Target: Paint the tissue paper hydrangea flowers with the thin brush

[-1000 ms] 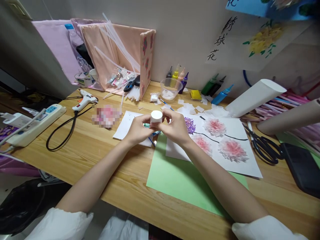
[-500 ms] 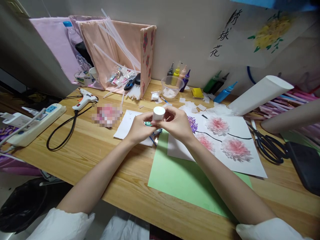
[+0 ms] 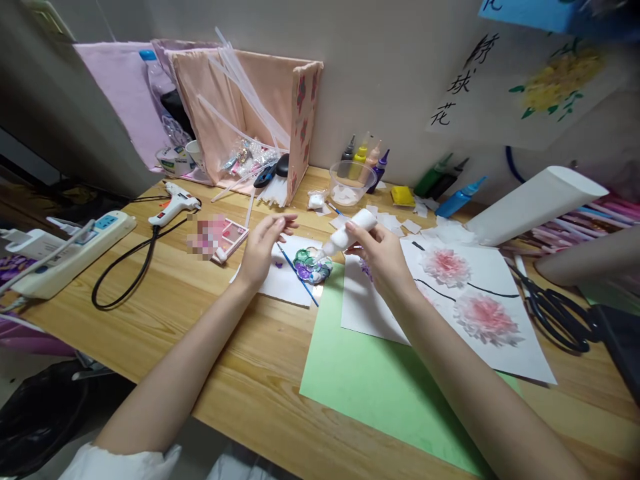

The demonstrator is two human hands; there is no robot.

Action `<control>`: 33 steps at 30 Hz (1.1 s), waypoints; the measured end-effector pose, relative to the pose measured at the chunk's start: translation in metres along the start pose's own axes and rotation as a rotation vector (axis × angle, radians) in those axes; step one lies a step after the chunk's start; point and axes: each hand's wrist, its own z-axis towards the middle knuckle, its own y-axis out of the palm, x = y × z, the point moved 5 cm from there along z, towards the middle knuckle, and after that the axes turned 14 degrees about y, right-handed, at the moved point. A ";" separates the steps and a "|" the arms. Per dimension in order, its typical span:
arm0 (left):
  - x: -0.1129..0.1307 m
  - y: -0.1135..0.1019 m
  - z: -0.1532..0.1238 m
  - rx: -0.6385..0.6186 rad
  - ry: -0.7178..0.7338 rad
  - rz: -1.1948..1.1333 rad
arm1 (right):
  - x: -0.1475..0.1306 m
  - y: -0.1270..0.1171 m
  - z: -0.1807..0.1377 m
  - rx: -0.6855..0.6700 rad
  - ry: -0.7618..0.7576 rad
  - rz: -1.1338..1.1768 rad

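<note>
My right hand [image 3: 377,248] grips a white squeeze bottle [image 3: 354,228], tilted with its narrow end pointing down and left. That end is just above a flower-shaped paint palette [image 3: 309,264] smeared with green, purple and blue; whether it touches is unclear. My left hand [image 3: 267,243] is off the bottle, fingers apart and holding nothing, above a white pad [image 3: 280,283]. A thin blue paintbrush [image 3: 295,272] lies across the pad beside the palette. Under my right forearm is white paper [image 3: 480,357] with pink paper flowers [image 3: 487,320] and drawn black stems, on a green sheet [image 3: 360,387].
A glue gun [image 3: 173,203] with a looping cord and a power strip [image 3: 75,250] are on the left. Paint bottles [image 3: 361,157] and a clear bowl [image 3: 351,183] stand at the back. Black scissors [image 3: 555,313] and a white roll [image 3: 537,207] are on the right.
My left hand has let go of the bottle and moved left, fingers opening. The bottle has gone from upright between both hands to tilted over the palette in my right hand.
</note>
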 end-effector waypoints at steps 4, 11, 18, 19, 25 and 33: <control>-0.007 -0.014 -0.003 0.265 -0.066 0.060 | 0.008 0.002 0.001 -0.038 0.263 0.403; 0.007 0.025 -0.017 -0.149 -0.036 0.043 | 0.011 0.027 -0.015 -0.205 0.469 0.704; 0.031 0.033 -0.026 -0.153 0.121 0.156 | 0.027 0.060 -0.036 -0.463 0.573 0.809; 0.033 0.031 -0.024 -0.151 0.134 0.186 | 0.028 0.063 -0.038 -0.495 0.582 0.782; 0.015 0.011 0.023 -0.102 0.082 0.304 | 0.013 0.033 -0.025 -0.206 0.405 0.257; -0.044 0.028 0.083 -0.294 0.108 0.633 | -0.031 -0.009 -0.023 -0.049 0.084 -0.073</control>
